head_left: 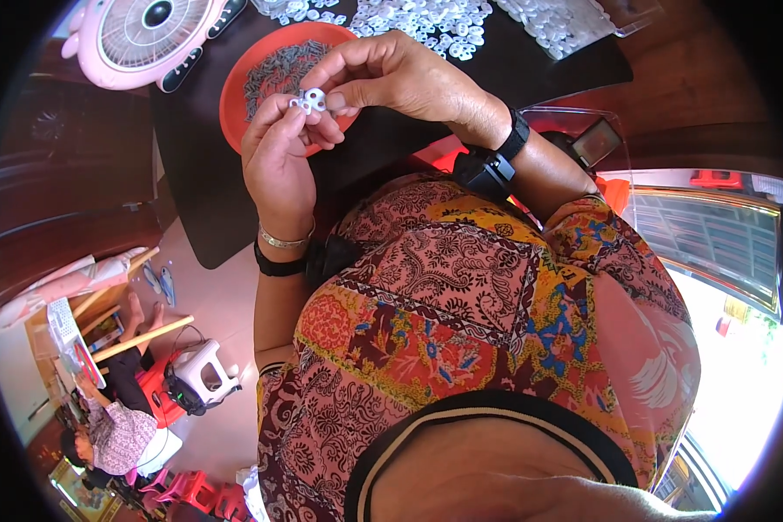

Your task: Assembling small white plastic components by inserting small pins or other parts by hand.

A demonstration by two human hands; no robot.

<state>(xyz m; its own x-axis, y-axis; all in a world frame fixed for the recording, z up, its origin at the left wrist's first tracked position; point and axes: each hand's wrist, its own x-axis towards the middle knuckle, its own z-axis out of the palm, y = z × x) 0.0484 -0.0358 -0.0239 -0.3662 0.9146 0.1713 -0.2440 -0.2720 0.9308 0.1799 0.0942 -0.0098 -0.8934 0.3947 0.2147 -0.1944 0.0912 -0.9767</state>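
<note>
Head view: hands [278,155] [407,83] over bowl rim [231,100], tabletop [207,200] alongside

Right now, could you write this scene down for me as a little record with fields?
Left hand: pinching small white pieces
Right hand: fingertips at those pieces; grip unclear
Under the hands: red bowl of small grey bits
Surface: dark table
Far side: loose white pile
Upper left: pink fan
</note>
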